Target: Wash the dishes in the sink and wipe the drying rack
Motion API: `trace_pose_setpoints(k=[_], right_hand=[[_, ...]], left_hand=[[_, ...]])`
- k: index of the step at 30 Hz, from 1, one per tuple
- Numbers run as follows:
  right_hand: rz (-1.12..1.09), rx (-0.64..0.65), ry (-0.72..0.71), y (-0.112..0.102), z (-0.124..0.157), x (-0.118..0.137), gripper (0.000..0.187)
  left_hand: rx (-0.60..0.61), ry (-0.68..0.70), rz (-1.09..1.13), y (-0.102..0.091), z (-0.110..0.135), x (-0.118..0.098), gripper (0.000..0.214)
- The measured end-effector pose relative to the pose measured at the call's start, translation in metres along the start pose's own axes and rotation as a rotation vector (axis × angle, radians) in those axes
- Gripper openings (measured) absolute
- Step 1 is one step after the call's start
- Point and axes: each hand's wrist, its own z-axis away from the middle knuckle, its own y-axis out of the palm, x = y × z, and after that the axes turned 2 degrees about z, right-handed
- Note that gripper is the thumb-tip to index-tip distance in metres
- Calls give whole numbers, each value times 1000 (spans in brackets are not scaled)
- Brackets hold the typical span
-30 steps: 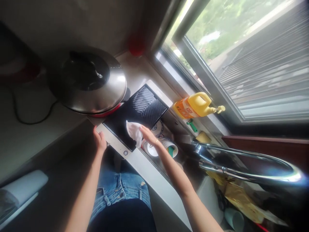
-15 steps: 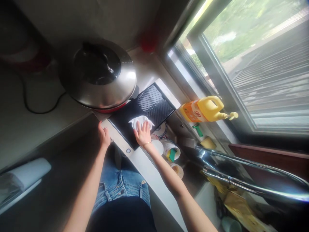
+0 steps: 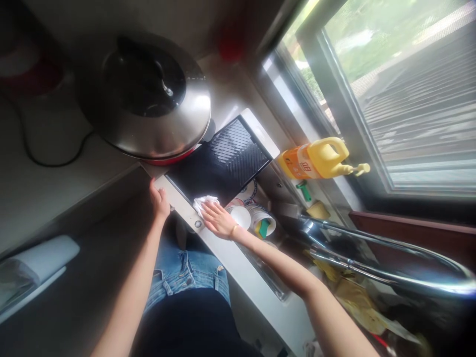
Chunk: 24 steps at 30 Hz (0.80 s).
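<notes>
A black electric griddle [image 3: 208, 171] with light end panels lies slanted across the counter and over part of the sink. One half of its plate is flat, the other ribbed. My left hand [image 3: 160, 199] grips the griddle's near left corner, thumb on top and some fingers hidden beneath. My right hand [image 3: 219, 221] is pressed down on a crumpled white cloth [image 3: 203, 202], perhaps a paper towel, at the flat half's near edge beside the round knob [image 3: 198, 224]. Its fingers lie over the cloth.
A large pan with a domed steel lid [image 3: 193, 109] stands behind the griddle. Cups and bowls [image 3: 240, 216] sit in the sink on the right, near a chrome faucet [image 3: 357, 238]. A yellow pump bottle [image 3: 316, 158] stands by the window.
My right hand has drawn the white cloth toward me, from the plate's middle to its near edge by the knob. My left hand keeps its hold on the griddle's corner.
</notes>
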Motion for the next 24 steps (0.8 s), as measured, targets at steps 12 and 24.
trace_pose_setpoints(k=[12, 24], right_hand=[[116, -101, -212, 7, 31, -78, 29], [224, -352, 709, -69, 20, -231, 50]], left_hand=[[30, -25, -32, -4, 1, -1, 54], [34, -4, -4, -4, -4, 18, 55]])
